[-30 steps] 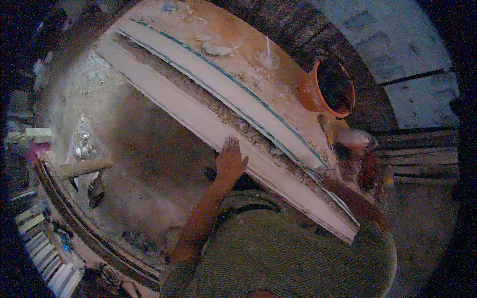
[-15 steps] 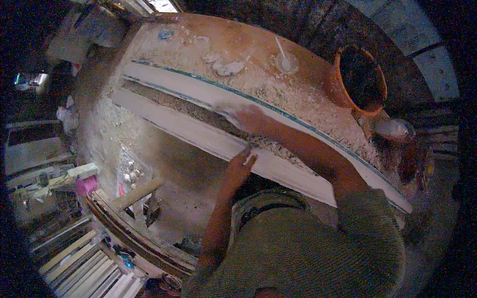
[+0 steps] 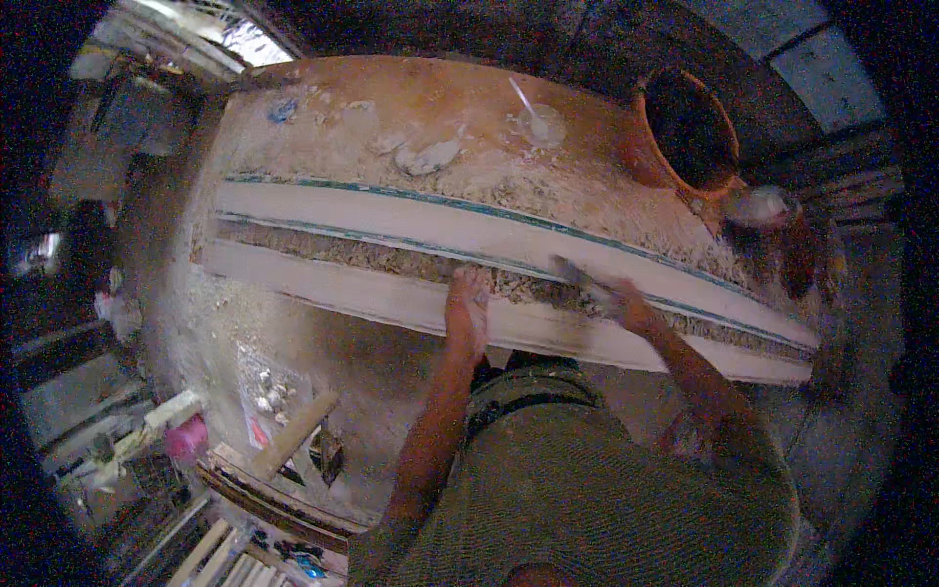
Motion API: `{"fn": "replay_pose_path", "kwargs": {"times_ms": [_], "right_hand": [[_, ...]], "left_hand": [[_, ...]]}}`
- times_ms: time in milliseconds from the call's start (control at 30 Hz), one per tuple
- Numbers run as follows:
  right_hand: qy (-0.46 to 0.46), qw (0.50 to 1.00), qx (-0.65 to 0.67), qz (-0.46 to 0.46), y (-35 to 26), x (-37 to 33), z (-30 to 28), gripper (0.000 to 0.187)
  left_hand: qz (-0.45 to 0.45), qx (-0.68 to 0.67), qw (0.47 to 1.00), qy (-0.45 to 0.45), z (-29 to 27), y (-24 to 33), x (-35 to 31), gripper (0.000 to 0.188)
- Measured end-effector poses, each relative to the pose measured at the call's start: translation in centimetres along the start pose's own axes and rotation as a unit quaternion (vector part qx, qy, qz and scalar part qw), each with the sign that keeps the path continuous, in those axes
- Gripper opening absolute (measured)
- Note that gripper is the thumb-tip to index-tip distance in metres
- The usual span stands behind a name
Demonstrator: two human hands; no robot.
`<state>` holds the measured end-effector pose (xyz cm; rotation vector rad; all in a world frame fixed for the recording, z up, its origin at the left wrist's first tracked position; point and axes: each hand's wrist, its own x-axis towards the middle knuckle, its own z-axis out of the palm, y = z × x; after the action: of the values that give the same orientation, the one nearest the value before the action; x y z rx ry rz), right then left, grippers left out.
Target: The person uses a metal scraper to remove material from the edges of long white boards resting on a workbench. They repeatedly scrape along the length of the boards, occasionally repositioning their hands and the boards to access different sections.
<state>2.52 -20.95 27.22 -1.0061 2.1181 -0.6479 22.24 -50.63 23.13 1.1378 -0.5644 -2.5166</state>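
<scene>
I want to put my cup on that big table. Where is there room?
Barest: the far tabletop between the blue scrap and the clear cup. Crowded: near the orange bucket, and along the white moulding, where both hands work.

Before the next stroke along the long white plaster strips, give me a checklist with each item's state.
1. Left hand rests flat on the near long white plaster strip: ok.
2. Right hand lies at the rough gap between that strip and the far white plaster strip: ok.
3. Tool in the right hand: cannot tell, blurred.
4. Round orange bucket stands on the dusty brown workbench, apart from both hands: ok.
5. Bench surface clean: not ok, pale lumps of plaster lie behind the strips.
6. Bucket contents: cannot tell, its inside is dark.
</scene>
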Motion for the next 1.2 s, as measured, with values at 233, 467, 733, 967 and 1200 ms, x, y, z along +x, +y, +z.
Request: {"fn": "replay_pose_path", "kwargs": {"times_ms": [233, 467, 733, 967, 1200], "right_hand": [[0.105, 0.988, -0.022, -0.115, -24.9, 32.2, 20.6, 0.04], [-0.032, 0.983, -0.162, -0.087, -14.8, 20.0, 9.7, 0.037], [-0.037, 0.98, 0.097, 0.168, -9.1, 5.1, -3.1, 0.038], [0.153, 0.958, -0.026, -0.242, -21.9, 37.7, 22.7, 0.038], [0.113, 0.964, -0.151, -0.188, -23.4, 45.6, 25.0, 0.039]], "left_hand": [[0.093, 0.097, 0.991, 0.006, -2.4, 10.1, 3.2, 0.071], [0.141, -0.13, 0.972, 0.137, -2.6, 15.5, 5.5, 0.06], [0.136, -0.104, 0.982, 0.083, -3.2, 16.4, 5.1, 0.08], [0.214, 0.011, 0.973, 0.091, -4.1, 19.6, 5.7, 0.061], [0.252, 0.109, 0.961, 0.045, -8.2, 23.6, 6.5, 0.063]]}}
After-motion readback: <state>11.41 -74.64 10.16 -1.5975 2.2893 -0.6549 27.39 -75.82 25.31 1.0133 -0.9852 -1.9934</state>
